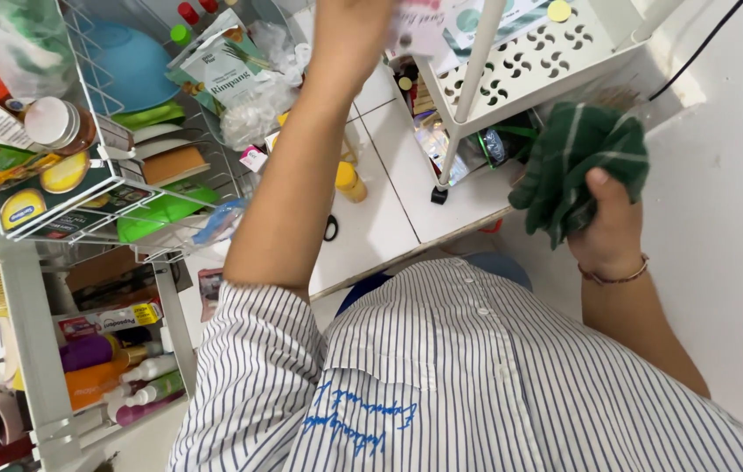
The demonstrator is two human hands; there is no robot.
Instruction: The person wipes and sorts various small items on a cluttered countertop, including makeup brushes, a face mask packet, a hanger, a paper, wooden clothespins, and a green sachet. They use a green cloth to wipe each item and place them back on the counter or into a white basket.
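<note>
Beside the white perforated shelf (pixel 555 52), right hand (pixel 609 229) grips green cloth (pixel 577 162).

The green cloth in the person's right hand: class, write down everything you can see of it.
The green cloth is dark green with thin pale stripes crossing in a check, and looks like soft towelling. It is bunched and crumpled, not spread flat. The right hand clutches it from below, thumb pressed over the folds, wrist wearing a thin bracelet. It is held up beside the white perforated shelf, close to the white wall; whether it touches either cannot be told.
</note>
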